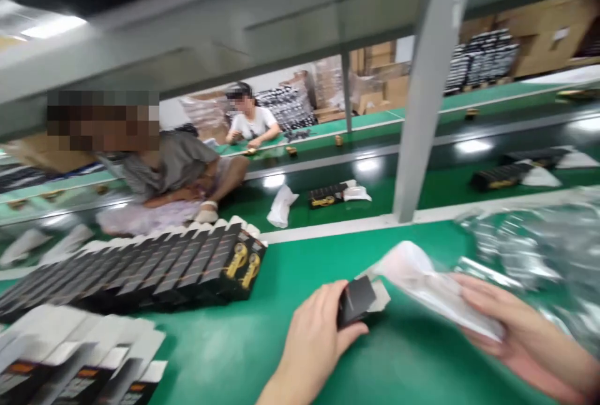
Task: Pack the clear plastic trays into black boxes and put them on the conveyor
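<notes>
My left hand (319,336) is wrapped round a small black cardboard box (357,302) just above the green table. The flap end of that box, pale inside, points right and stands open. In my right hand (510,330) is a white wrapped packet (434,286), its contents hidden by the wrapping. The packet's far end reaches up and left, close to the box's open flaps; blur hides whether they touch. On the left stands a row of black boxes (187,267) with yellow print, and nearer to me are several boxes with raised pale flaps (89,355).
Clear plastic bags (539,261) lie at the right. A grey post (417,111) rises at the table's back edge. Behind it a dark conveyor belt (384,174) carries boxes and white packets. Two people (173,167) sit across the line, and stacked cartons (553,30) stand behind.
</notes>
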The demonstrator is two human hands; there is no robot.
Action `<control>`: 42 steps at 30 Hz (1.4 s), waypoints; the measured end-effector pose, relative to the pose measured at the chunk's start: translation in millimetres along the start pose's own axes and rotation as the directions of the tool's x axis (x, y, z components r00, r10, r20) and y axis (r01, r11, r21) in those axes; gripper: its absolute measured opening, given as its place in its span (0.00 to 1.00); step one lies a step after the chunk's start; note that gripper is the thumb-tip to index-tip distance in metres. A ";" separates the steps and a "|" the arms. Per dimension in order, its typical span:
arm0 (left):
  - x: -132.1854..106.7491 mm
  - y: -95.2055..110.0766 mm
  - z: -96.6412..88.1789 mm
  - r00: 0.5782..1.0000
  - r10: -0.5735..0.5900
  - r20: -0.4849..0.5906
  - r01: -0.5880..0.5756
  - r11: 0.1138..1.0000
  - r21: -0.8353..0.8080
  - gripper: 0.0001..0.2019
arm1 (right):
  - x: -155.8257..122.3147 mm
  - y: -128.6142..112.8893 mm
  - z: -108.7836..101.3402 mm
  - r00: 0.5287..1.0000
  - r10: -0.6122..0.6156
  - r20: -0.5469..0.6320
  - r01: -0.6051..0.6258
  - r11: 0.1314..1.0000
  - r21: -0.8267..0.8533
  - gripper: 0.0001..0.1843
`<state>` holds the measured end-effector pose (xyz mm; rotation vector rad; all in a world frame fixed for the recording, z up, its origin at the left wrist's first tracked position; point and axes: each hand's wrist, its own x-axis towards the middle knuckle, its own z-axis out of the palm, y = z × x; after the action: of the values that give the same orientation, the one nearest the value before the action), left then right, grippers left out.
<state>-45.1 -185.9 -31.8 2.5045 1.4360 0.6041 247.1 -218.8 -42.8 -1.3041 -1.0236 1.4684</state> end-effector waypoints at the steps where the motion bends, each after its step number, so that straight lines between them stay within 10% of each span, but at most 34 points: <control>1: -1.2 -1.5 2.0 0.999 0.029 -0.016 -0.029 1.000 0.008 0.28 | -4.6 -5.5 1.6 0.997 0.065 0.052 -0.070 0.991 0.110 0.20; 11: -2.8 -5.4 4.7 0.996 -0.001 -0.087 0.004 1.000 0.030 0.27 | -12.4 -26.1 1.6 0.981 0.072 0.182 -0.101 0.983 0.155 0.24; 19: -5.8 -8.1 5.7 0.925 0.294 -0.240 -0.273 0.955 0.116 0.31 | -7.3 -28.4 0.6 0.953 0.164 0.254 -0.116 0.974 -0.194 0.23; 26: -3.5 2.4 4.0 0.874 0.462 -0.147 -0.432 0.880 0.199 0.32 | -9.5 -41.6 9.2 0.941 0.102 0.322 0.028 0.927 -0.373 0.15; 34: 4.7 11.2 3.8 0.799 0.600 -0.036 -0.576 0.781 0.243 0.30 | -7.6 -2.3 26.2 0.976 0.133 0.171 -0.060 0.924 -0.378 0.14; 38: 8.8 11.6 7.5 0.747 0.665 -0.025 -0.636 0.724 0.267 0.25 | -9.0 11.8 41.6 0.990 0.096 0.101 -0.054 0.933 -0.356 0.20; 42: 11.4 11.0 3.6 0.786 0.618 0.007 -0.607 0.769 0.199 0.21 | -17.2 -2.5 28.3 0.984 0.031 0.174 0.036 0.929 -0.367 0.32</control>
<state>-29.8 -181.7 -28.1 3.1469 0.6665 0.6628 219.9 -235.3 -33.1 -1.4477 -1.4745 1.4550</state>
